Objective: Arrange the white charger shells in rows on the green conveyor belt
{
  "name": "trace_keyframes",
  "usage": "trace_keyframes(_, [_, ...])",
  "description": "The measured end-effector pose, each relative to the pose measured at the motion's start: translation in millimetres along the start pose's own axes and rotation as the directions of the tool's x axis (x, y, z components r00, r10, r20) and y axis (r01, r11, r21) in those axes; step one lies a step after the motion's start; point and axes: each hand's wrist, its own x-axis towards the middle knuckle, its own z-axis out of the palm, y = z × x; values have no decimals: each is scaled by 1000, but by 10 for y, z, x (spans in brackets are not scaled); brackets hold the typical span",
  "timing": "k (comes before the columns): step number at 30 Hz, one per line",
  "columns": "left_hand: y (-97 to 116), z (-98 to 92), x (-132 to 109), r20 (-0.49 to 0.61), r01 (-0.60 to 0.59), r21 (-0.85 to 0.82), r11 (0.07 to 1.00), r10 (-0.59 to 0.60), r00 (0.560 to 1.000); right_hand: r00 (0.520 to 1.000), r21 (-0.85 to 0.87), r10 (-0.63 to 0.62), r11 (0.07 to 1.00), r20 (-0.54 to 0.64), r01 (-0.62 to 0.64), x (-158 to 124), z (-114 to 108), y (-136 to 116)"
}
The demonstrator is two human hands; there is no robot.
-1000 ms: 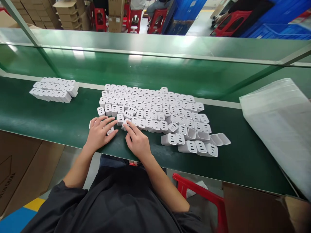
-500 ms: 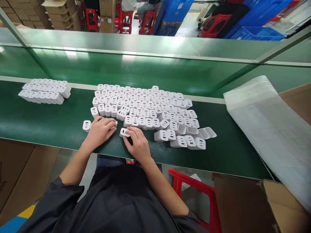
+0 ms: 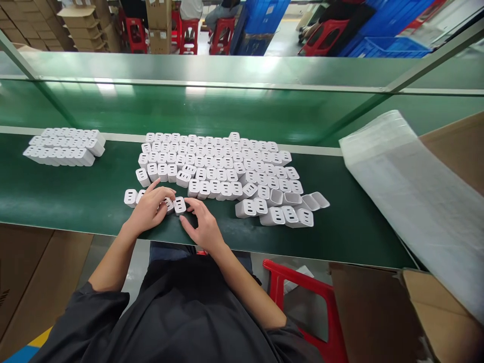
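Note:
White USB chargers, each with dark slots on its top face, stand in a short row near the bench's front edge. My left hand covers the middle of this row, its fingers and thumb curled around a charger that is partly hidden. At the row's right end stands another charger. My right hand is beside that one, thumb and fingers apart, the fingertips at or close to its right side. At the row's left end a charger shows beyond my left hand.
Behind my hands a large block of chargers covers the green bench; a few at its right lie tilted. A smaller block stands far left. White plastic wrapping hangs at right by a cardboard box. A red stool is below.
My right hand has brought a charger left to the end of the row and its fingers have spread. My left hand has moved slightly down. The camera view has shifted a little.

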Motion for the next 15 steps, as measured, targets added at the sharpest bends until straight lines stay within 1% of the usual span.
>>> trace_keyframes(2, [22, 24, 12, -24, -45, 69, 997, 47, 999, 998, -98, 6, 995, -55, -12, 27, -41, 19])
trace_keyframes(4, [50, 55, 34, 18, -93, 159, 983, 91, 996, 996, -260, 24, 964, -82, -45, 67, -88, 68])
trace_keyframes(6, [83, 97, 66, 76, -121, 226, 967, 106, 991, 997, -391, 56, 917, -59, -75, 98, -130, 124])
trace_keyframes(7, [101, 120, 86, 96, -125, 251, 960, 103, 990, 997, -428, 69, 900, -43, -81, 103, -147, 146])
trace_keyframes(10, [155, 195, 157, 120, -125, 315, 941, 91, 989, 998, -463, 68, 884, -16, -68, 66, -176, 172])
trace_keyframes(15, [225, 283, 266, 146, -132, 365, 922, 83, 986, 999, -422, -9, 906, -48, -12, -63, -221, 142])
